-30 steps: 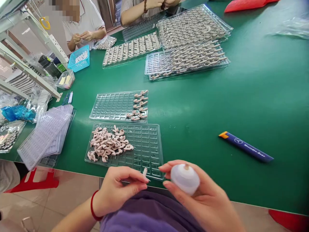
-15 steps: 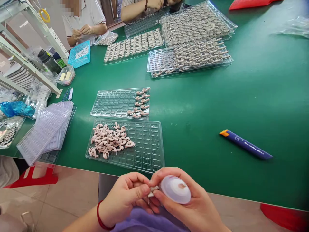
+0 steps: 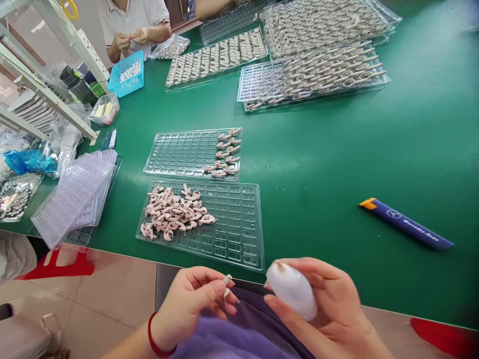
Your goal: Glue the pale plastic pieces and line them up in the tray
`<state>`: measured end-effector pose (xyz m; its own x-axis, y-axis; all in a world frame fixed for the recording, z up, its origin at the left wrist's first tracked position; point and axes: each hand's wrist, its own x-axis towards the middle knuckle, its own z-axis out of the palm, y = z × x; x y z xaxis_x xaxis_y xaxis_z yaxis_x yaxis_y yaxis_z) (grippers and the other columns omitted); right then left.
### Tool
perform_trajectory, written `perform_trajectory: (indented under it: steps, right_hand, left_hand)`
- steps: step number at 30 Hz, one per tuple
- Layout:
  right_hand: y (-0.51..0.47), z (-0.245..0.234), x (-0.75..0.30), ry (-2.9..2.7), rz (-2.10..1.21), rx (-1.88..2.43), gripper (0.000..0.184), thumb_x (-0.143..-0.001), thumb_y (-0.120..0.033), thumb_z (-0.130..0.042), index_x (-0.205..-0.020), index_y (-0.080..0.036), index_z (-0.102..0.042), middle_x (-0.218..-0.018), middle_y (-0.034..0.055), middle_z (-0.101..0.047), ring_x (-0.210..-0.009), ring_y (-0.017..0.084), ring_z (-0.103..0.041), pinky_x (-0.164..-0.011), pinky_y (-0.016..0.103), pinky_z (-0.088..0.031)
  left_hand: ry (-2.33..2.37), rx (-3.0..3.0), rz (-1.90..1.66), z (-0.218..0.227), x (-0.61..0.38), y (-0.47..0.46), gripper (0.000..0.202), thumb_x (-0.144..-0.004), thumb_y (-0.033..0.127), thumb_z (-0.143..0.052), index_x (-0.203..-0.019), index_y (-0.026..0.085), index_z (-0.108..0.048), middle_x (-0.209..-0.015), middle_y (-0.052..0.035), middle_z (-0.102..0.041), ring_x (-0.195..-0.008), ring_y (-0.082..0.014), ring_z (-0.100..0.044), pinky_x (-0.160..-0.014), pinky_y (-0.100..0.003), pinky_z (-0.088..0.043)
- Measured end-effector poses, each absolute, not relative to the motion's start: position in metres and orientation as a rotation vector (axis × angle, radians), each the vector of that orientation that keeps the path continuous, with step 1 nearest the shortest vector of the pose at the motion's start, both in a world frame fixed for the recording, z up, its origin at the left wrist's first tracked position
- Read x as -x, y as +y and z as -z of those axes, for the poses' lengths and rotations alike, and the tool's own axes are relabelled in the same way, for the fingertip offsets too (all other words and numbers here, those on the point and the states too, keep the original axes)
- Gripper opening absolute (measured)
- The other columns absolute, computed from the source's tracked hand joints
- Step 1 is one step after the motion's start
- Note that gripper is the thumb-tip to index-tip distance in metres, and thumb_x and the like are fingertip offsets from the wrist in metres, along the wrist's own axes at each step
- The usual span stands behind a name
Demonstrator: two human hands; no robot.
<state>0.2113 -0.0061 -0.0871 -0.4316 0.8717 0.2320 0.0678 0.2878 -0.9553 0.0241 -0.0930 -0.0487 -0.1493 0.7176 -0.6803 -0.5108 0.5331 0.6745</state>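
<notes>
Between the thumb and fingers of my left hand is a small pale plastic part with a thin wire end. My right hand is wrapped round a rounded white translucent object with a brown spot at one end; its exact kind I cannot make out. The two hands are apart, over my lap at the table's front edge. Just beyond them lies a clear tray bearing a heap of pinkish curved parts. Behind it, another clear tray holds several similar parts at its right end.
Filled trays are stacked at the back. A blue Mercedes-Benz box cutter lies at the right. Empty trays pile up at the left, near a metal frame. A blue basket stands before a co-worker.
My hands have drawn apart. The white object in my right hand has moved right, away from the small part, and tilted. The view has shifted slightly.
</notes>
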Motion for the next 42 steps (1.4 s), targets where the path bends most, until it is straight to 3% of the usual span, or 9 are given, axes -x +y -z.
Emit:
perform_trajectory:
  steps: [5,13,24,42]
  right_hand:
    - [-0.012,0.101,-0.218,-1.896,-1.064,0.78,0.037,-0.086,-0.025,-0.068,-0.119,-0.023,-0.052,-0.098,0.0073,-0.069,-0.073,0.016,-0.07,-0.058,0.021,-0.059]
    - [-0.007,0.092,-0.213,-1.982,-1.07,0.523,0.04,-0.085,-0.006,-0.06,-0.123,-0.017,-0.053,-0.086,0.0051,-0.065,-0.071,0.014,-0.062,-0.059,0.023,-0.054]
    - [-0.008,0.1,-0.217,-2.027,-1.057,0.487,0.049,-0.082,-0.004,-0.063,-0.127,-0.018,-0.053,-0.087,0.005,-0.066,-0.074,0.015,-0.061,-0.061,0.027,-0.054]
    - [-0.007,0.098,-0.216,-2.045,-1.03,0.493,0.052,-0.08,-0.004,-0.064,-0.129,-0.022,-0.054,-0.084,0.0038,-0.069,-0.067,0.015,-0.063,-0.058,0.027,-0.054]
  left_hand:
    - [1.909,-1.109,-1.128,0.053,-0.011,-0.103,0.012,-0.086,0.021,-0.066,-0.09,0.015,-0.076,-0.08,-0.0057,-0.07,-0.067,-0.0111,-0.066,-0.06,-0.017,-0.054]
    - [2.081,-1.989,-0.94,0.065,-0.002,-0.107,0.018,-0.092,0.011,-0.059,-0.108,0.015,-0.066,-0.086,-0.0051,-0.066,-0.071,-0.012,-0.064,-0.066,-0.02,-0.055]
    - [2.092,-2.083,-0.898,0.066,-0.004,-0.105,0.018,-0.092,0.01,-0.058,-0.109,0.014,-0.064,-0.08,-0.0029,-0.062,-0.066,-0.0114,-0.061,-0.059,-0.02,-0.052]
    - [2.123,-2.064,-0.876,0.067,-0.005,-0.107,0.019,-0.092,0.011,-0.058,-0.109,0.017,-0.064,-0.08,-0.002,-0.064,-0.067,-0.0109,-0.063,-0.062,-0.02,-0.054]
